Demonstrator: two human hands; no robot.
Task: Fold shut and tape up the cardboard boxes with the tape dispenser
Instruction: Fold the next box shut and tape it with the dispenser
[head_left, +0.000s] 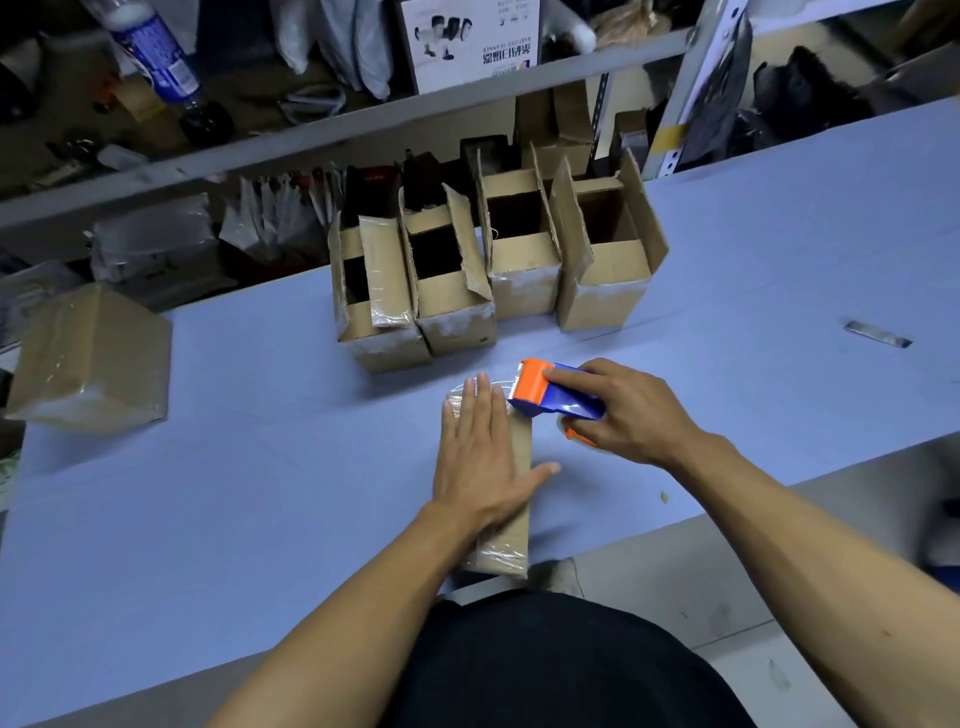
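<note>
- A pale blue counter (208, 493) runs from the near left to the far right, with a metal shelf rack standing along its far edge.
- Four open cardboard boxes (498, 270) stand in a row at the far middle, side by side, flaps up.
- A narrow closed box (511, 540) lies lengthwise at the near edge, glossy with tape.
- A taped-shut box (91, 358) sits at the counter's left end, overhanging its edge.
- A small flat metal strip (878, 334) lies on the right, well apart from the boxes.
</note>
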